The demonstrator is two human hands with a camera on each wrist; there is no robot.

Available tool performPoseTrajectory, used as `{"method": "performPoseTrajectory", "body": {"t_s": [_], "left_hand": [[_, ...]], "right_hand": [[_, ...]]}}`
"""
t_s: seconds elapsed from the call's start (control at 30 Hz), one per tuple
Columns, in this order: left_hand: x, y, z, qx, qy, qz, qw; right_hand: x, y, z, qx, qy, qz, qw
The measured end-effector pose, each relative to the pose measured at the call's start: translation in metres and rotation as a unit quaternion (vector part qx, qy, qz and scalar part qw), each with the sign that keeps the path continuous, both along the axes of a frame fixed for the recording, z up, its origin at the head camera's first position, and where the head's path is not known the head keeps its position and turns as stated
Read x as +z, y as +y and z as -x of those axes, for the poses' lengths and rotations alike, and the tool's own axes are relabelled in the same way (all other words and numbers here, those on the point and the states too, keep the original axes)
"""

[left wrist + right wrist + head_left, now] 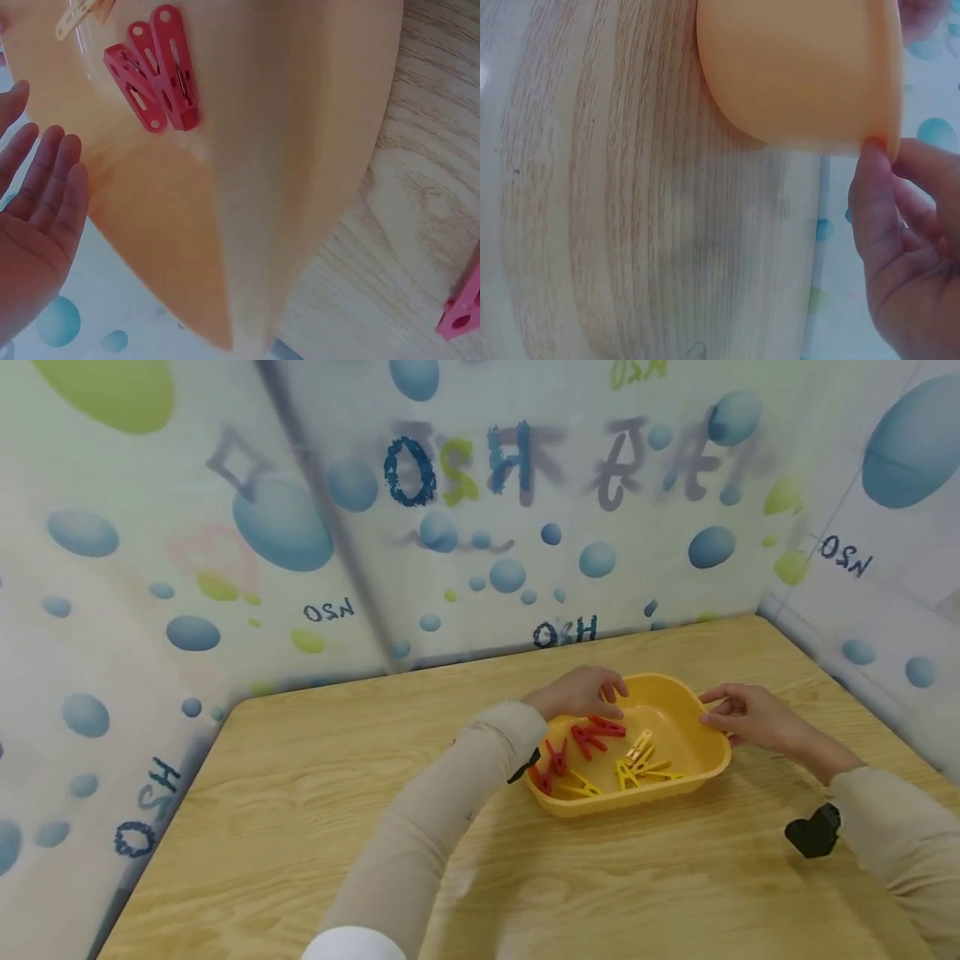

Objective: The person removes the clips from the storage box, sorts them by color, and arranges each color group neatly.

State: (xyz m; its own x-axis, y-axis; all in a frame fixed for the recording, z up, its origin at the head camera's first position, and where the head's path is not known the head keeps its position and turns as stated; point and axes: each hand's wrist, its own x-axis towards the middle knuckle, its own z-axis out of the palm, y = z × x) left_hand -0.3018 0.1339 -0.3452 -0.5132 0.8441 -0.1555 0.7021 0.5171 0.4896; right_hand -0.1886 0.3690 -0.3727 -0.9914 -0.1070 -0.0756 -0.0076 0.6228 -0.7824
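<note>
Yellow basin [693,747] is on the right half of the wooden tabletop [315,793], with clothespins lying inside it. Red clothespins [588,737] are gathered toward its left end, and yellow clothespins [641,762] lie mostly near its front wall. At the right end, the right hand [753,717] pinches the rim between thumb and fingers. The left hand [581,692] is above the far left part of the basin; its fingers are loosely bent and apart, and they hold nothing. Whether they touch the rim, I cannot tell. One more red clothespin [463,309] lies outside, on the tabletop. Both arms wear beige sleeves [442,810], and behind stands a pale wall [465,627] with blue and green spots.
</note>
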Motion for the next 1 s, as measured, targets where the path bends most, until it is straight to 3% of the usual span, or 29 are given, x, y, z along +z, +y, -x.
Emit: {"method": "performPoseTrajectory", "body": {"t_s": [0.17, 0.37, 0.5, 0.73, 1.0], "left_hand": [[0.002, 0.005, 0.005, -0.009, 0.03, 0.01, 0.9995], [0.008, 0.014, 0.004, -0.021, 0.006, -0.005, 0.9997], [0.0, 0.018, 0.003, -0.019, -0.019, 0.006, 0.9996], [-0.011, 0.021, 0.005, -0.03, -0.025, 0.033, 0.9987], [-0.021, 0.025, 0.001, -0.007, -0.04, 0.048, 0.998]], "right_hand": [[0.0, 0.002, -0.001, -0.004, 0.0, -0.003, 1.0], [0.0, 0.001, 0.0, -0.008, -0.013, -0.012, 1.0], [0.001, 0.0, 0.0, -0.01, -0.015, -0.017, 1.0], [0.003, 0.0, 0.001, -0.009, -0.016, -0.016, 1.0], [0.002, 0.0, 0.0, -0.011, -0.017, -0.008, 1.0]]}}
